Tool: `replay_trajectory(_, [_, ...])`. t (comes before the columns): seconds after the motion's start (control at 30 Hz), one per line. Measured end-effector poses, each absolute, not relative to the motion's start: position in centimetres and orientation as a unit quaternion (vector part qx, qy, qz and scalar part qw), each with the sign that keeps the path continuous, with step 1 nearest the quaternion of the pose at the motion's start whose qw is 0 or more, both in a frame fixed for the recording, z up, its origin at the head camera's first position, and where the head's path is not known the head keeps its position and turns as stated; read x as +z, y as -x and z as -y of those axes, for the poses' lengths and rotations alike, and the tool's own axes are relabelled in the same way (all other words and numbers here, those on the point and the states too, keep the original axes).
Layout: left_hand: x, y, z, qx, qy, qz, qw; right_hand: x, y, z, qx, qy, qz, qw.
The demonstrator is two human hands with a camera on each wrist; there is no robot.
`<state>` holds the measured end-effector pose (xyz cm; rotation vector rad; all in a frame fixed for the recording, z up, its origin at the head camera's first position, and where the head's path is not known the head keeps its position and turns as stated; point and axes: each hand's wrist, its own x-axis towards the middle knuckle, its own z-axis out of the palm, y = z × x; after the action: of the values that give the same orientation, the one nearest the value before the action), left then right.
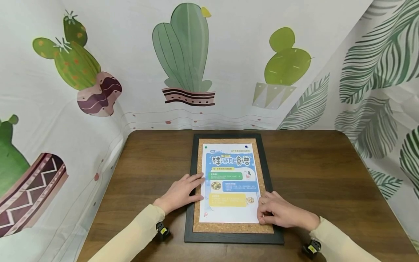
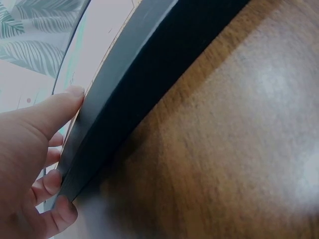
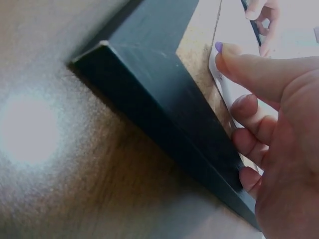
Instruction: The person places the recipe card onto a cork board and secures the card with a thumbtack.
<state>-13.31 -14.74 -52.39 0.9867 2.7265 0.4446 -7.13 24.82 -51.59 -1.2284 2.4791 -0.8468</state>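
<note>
A printed poster point(image 1: 232, 214) with Chinese writing lies on a black-framed cork board point(image 1: 229, 228). A green pushpin point(image 1: 206, 147) and a dark blue pushpin point(image 1: 246, 147) sit at its top corners. My left hand point(image 1: 182, 191) rests across the frame's left side, fingertips on the poster's left edge. Near the poster's lower right corner, my right hand point(image 1: 279, 211) has its fingers curled. In the right wrist view a small purple pushpin point(image 3: 219, 47) shows at the thumb tip, pinched there; its point is hidden. The other fingers lie along the board's edge.
The board lies on a brown wooden table point(image 1: 154, 160), its black frame point(image 2: 124, 64) standing up from the tabletop. Behind the table hangs a white cloth point(image 1: 235, 65) printed with cacti and leaves. Each wrist wears a small black camera point(image 1: 162, 231).
</note>
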Motion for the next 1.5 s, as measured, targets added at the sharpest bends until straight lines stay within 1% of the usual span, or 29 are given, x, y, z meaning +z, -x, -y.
replay_trajectory(0.5, [-52.28,13.17,14.75,0.158,-0.331,-0.924,0.106,-51.67,7.3,-24.72,-0.281,0.408,-0.859,0.127])
replay_trajectory(0.87, [-52.35,13.21,14.71,0.149,-0.331,-0.926,0.102,-51.55,7.69,-24.87,-0.287,0.424,-0.85,0.124])
replay_trajectory(1.03, [-52.33,13.24,14.75,0.149,-0.331,-0.926,0.103,-51.66,7.74,-24.79,-0.276,0.428,-0.853,0.114])
replay_trajectory(1.27, [-52.38,13.22,14.66,0.153,-0.329,-0.926,0.1,-51.43,7.82,-24.78,-0.251,0.413,-0.867,0.125])
replay_trajectory(1.5, [-52.63,12.99,14.69,0.179,-0.32,-0.924,0.11,-51.73,7.62,-24.9,-0.235,0.393,-0.885,0.087])
